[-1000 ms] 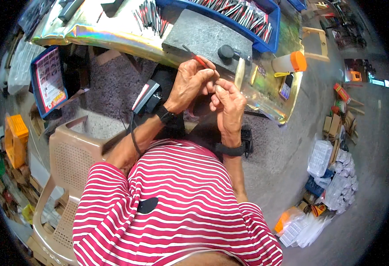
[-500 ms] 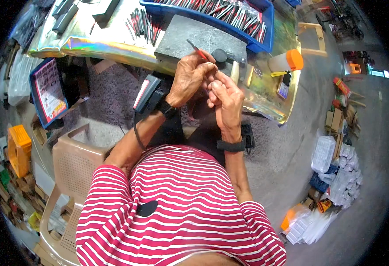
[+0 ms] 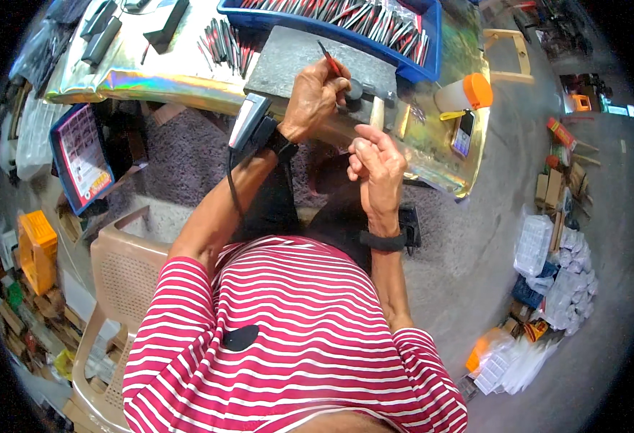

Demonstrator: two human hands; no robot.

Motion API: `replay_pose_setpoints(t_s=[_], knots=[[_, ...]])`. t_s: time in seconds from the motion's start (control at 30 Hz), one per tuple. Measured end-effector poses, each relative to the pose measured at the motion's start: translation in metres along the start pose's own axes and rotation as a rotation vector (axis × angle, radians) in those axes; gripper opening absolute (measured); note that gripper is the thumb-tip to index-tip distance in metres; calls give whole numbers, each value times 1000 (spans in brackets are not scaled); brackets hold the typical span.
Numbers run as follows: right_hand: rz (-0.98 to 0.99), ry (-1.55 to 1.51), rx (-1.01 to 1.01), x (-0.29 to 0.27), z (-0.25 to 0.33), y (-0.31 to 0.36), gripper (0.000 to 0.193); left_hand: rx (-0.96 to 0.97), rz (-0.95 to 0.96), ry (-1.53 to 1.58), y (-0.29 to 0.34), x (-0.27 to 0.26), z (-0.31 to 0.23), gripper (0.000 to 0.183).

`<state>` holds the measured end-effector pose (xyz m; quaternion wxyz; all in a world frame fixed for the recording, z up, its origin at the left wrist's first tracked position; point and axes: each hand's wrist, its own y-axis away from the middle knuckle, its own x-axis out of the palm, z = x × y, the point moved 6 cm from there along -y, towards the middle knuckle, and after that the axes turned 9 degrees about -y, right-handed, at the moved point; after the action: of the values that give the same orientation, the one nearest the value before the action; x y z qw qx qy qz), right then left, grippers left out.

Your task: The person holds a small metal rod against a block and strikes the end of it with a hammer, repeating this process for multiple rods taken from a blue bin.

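Observation:
My left hand (image 3: 313, 101) is closed around a slim red-and-black pointed tool (image 3: 329, 59), its dark tip sticking up past the fingers. It hovers at the near edge of a grey stone slab (image 3: 288, 59) on the table. Apart from it, to the right, my right hand (image 3: 379, 167) has its fingers curled in toward the thumb. Whatever may be inside that hand is hidden. Just beyond it lie a pale tapered handle (image 3: 377, 113) and a dark round piece (image 3: 354, 90), partly behind my left hand.
Behind the slab stands a blue tray (image 3: 436, 43) packed with similar tools. Another pile of tools (image 3: 223, 47) lies left of it. An orange-capped bottle (image 3: 465, 94) and a phone (image 3: 463, 134) sit at the table's right end. A plastic chair (image 3: 126, 267) stands at my left.
My hands, together half a second ago, are now apart. The left has moved slightly left and up with the tool; the right has drawn back toward me and right.

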<state>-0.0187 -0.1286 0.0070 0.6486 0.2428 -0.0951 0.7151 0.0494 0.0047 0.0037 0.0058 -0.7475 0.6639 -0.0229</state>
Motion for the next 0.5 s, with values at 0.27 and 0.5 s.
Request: replay_pose_setpoints(t_s=[0.27, 0.5], knots=[[-90, -52, -35, -29, 7, 7, 27, 17, 62, -64, -7, 5, 9, 6], [-94, -46, -61, -32, 7, 9, 27, 31, 23, -39, -6, 5, 8, 4]])
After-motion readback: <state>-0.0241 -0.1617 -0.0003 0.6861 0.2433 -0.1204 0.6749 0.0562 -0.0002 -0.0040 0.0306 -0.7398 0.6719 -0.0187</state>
